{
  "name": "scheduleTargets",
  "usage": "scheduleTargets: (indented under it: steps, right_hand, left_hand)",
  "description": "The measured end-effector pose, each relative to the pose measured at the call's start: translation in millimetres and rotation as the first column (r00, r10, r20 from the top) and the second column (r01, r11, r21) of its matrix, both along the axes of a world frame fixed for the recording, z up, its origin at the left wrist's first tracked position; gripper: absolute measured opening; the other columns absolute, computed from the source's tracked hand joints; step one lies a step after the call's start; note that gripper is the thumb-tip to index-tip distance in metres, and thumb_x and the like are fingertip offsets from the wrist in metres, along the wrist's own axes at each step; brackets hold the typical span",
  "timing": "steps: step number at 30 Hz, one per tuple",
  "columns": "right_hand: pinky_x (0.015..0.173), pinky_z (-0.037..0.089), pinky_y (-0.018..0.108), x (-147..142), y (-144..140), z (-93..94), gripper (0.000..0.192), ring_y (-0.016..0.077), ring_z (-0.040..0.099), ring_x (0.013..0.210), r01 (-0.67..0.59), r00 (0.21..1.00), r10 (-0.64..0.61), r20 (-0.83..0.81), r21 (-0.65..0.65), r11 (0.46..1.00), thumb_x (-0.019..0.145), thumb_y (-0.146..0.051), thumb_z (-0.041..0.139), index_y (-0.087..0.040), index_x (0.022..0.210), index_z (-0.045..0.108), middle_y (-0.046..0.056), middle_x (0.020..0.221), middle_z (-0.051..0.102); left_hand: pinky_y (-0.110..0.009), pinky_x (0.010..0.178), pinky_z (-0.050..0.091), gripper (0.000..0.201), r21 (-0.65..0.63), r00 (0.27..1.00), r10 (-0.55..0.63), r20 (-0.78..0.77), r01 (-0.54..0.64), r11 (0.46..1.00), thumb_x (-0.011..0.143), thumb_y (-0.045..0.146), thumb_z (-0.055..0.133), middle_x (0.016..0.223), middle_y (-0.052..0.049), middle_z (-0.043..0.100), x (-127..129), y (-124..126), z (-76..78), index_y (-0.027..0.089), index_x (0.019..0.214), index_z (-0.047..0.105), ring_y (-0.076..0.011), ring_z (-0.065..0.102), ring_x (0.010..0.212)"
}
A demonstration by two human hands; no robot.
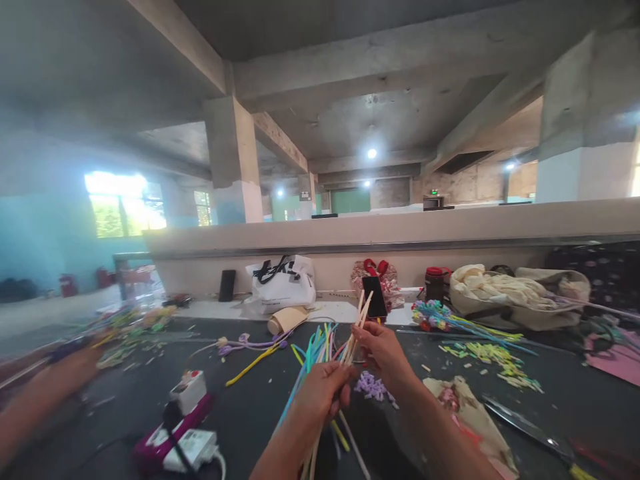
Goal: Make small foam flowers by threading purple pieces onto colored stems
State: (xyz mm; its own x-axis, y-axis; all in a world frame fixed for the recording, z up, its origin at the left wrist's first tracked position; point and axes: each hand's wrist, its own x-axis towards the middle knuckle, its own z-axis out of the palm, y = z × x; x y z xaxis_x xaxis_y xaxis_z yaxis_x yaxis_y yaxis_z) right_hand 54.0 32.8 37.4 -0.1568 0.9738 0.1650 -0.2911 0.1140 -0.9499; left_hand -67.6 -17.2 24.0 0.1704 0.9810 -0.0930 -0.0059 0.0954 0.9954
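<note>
Pale sticks (356, 337) (lower ends hidden) — gripped by both hands' fingers (367, 333).

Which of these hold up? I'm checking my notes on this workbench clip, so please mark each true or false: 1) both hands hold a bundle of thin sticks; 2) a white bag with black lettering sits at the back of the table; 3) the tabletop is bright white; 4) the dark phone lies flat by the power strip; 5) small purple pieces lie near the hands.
1) True: the left hand and right hand both grip the bundle of thin sticks.
2) True: the white bag sits by the back wall.
3) False: the tabletop is dark.
4) False: the dark phone stands propped at the back, far from the power strip.
5) True: the purple pieces lie below the right hand.
</note>
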Motion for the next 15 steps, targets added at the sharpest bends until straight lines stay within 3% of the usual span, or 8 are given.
scheduleTargets:
  steps: [7,15]
  right_hand:
    - [0.031,0.025,0.017,31.8,15.4,-6.7,0.019,0.0047,0.039,0.03,0.135,0.988,-0.135,-0.075,0.003,0.991,0.057,-0.031,0.059,-0.013,0.055,0.054,-0.005,0.038,0.048]
    - [0.028,0.018,0.015,36.9,16.4,-12.6,0.008,0.003,0.035,0.028,0.238,0.959,-0.244,-0.141,-0.062,0.969,0.057,-0.022,0.052,-0.015,0.052,0.051,-0.008,0.036,0.044]
  left_hand:
    - [-0.019,0.03,0.02,0.053,0.026,0.985,-0.062,-0.164,0.067,0.997,0.061,0.056,0.047,0.041,0.005,0.053,24.6,16.4,-14.8,0.012,0.09,0.054,-0.0059,0.036,0.026]
    - [-0.019,0.031,0.023,0.057,0.002,0.981,-0.042,-0.192,0.043,0.999,0.059,0.058,0.047,0.044,0.005,0.053,26.4,17.7,-17.5,0.012,0.093,0.053,-0.0066,0.038,0.028]
